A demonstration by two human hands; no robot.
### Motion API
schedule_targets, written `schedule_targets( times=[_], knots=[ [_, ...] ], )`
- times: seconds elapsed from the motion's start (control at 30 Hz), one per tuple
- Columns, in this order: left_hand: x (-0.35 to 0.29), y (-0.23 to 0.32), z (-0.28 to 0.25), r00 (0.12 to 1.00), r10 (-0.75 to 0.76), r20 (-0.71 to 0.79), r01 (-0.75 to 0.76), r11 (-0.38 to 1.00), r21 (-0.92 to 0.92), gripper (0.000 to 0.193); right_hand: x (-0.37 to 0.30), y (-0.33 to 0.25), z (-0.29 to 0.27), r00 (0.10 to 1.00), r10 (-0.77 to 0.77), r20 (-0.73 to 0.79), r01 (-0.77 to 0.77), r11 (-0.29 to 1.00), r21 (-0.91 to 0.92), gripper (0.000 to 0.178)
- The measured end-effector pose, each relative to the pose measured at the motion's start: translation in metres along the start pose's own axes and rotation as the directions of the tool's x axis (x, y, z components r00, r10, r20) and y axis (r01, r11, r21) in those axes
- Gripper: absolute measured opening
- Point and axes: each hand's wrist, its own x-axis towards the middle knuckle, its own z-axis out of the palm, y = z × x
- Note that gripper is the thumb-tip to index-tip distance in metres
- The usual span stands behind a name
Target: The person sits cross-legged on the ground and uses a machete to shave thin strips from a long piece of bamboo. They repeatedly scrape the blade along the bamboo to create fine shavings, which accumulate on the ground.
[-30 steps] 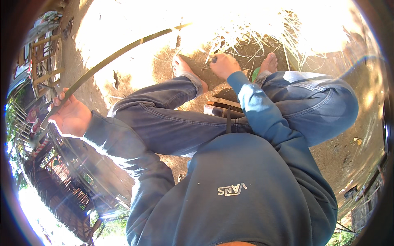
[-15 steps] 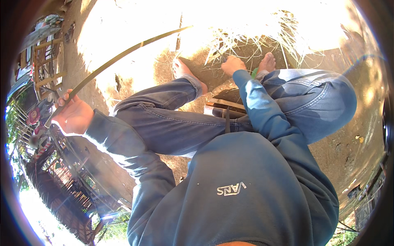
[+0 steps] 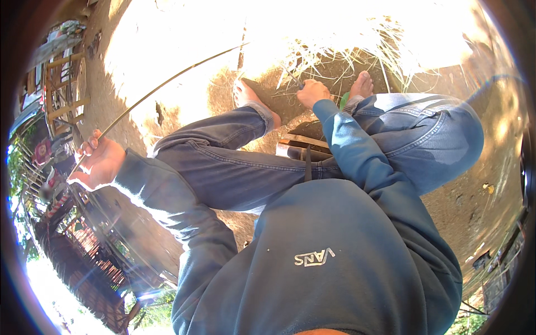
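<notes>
At the left, my left hand (image 3: 100, 162) is closed on the near end of a long, thin bamboo strip (image 3: 167, 82). The strip slants up and away to the right, gently bowed, its narrow edge showing. Between my feet, my right hand (image 3: 314, 94) is wrapped round the dark handle of what looks like a knife (image 3: 291, 75); its slim blade points away and to the left. The knife is apart from the strip. Pale, thin shavings (image 3: 385, 53) lie in a loose heap just beyond my right hand.
I sit on bare earth with my legs (image 3: 234, 151) bent and feet apart. Pieces of split wood (image 3: 306, 140) lie between my thighs, and a green leaf (image 3: 344, 100) is by my right foot. A bamboo frame (image 3: 67, 86) stands at the far left. Strong sunlight washes out the ground ahead.
The bamboo strip has turned in my left hand, from its broad face to its narrow edge. My right hand has shifted slightly left, and the blade shows more plainly.
</notes>
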Motion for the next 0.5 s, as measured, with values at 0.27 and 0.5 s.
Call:
schedule_targets(
  times=[0.27, 0.5],
  knots=[
    [-0.019, -0.008, 0.01, 0.986, 0.048, -0.162, -0.05, 0.999, -0.007, 0.057, 0.02, 0.003, 0.007, 0.988, -0.156, -0.021, 0.153, 0.983, -0.104, 0.038],
    [-0.038, 0.009, 0.04, 0.979, 0.028, -0.201, -0.053, 0.991, -0.122, 0.058, 0.004, -0.008, 0.024, 0.977, -0.21, -0.026, 0.207, 0.975, -0.085, 0.036]
  ],
)
